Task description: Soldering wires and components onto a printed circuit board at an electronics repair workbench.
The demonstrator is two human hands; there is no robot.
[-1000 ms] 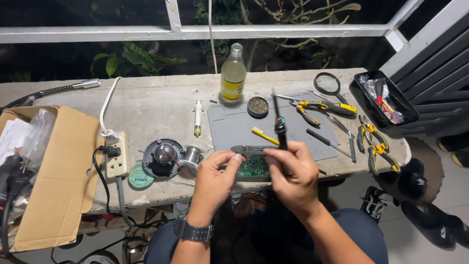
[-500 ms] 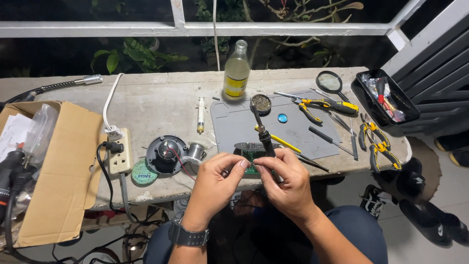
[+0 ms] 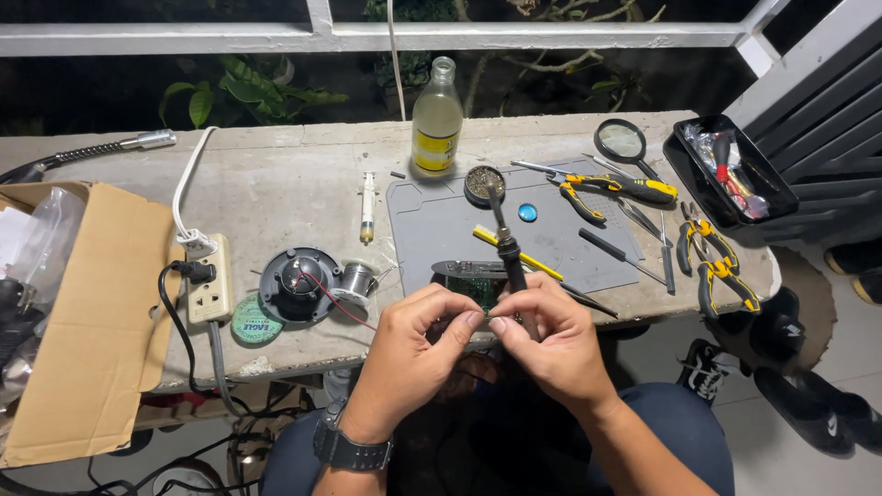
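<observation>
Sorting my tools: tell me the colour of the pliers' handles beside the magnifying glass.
Yellow and black on the pliers, clearest in the head view.

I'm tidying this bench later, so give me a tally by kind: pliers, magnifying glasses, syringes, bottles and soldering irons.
Yellow-handled pliers: 3
Magnifying glass: 1
Syringe: 1
Glass bottle: 1
Soldering iron: 1
Total: 7

on the table (image 3: pixel 294 174), a bottle (image 3: pixel 435 118) stands behind the mat (image 3: pixel 551 234); pliers (image 3: pixel 614 188) lie on it, a power strip (image 3: pixel 209 280) left, a tray (image 3: pixel 735 170) right.
</observation>
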